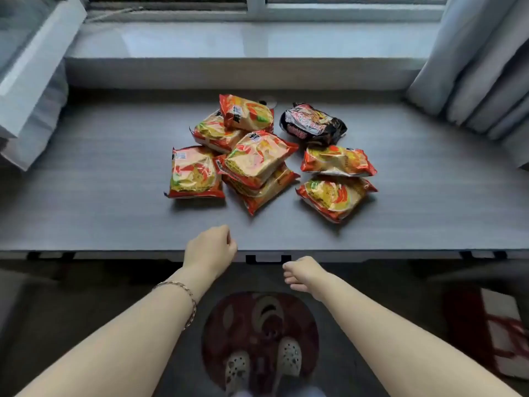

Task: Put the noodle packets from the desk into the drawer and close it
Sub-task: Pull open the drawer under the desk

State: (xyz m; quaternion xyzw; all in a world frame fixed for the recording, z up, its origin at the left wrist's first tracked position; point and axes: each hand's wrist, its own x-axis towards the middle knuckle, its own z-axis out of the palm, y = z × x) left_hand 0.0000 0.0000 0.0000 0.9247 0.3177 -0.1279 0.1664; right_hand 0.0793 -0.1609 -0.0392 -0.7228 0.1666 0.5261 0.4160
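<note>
Several red-and-yellow noodle packets lie in a loose heap in the middle of the grey desk, and one black packet lies at the back right of them. The drawer sits shut under the desk's front edge, with its black handle at the middle. My left hand rests curled over the desk's front edge, left of the handle, holding nothing. My right hand hovers just below and right of the handle, fingers curled in and apart from it.
A window sill runs behind the desk, with grey curtains at the right and white bedding or a box at the left. Below are a round red stool or mat and my feet in white clogs.
</note>
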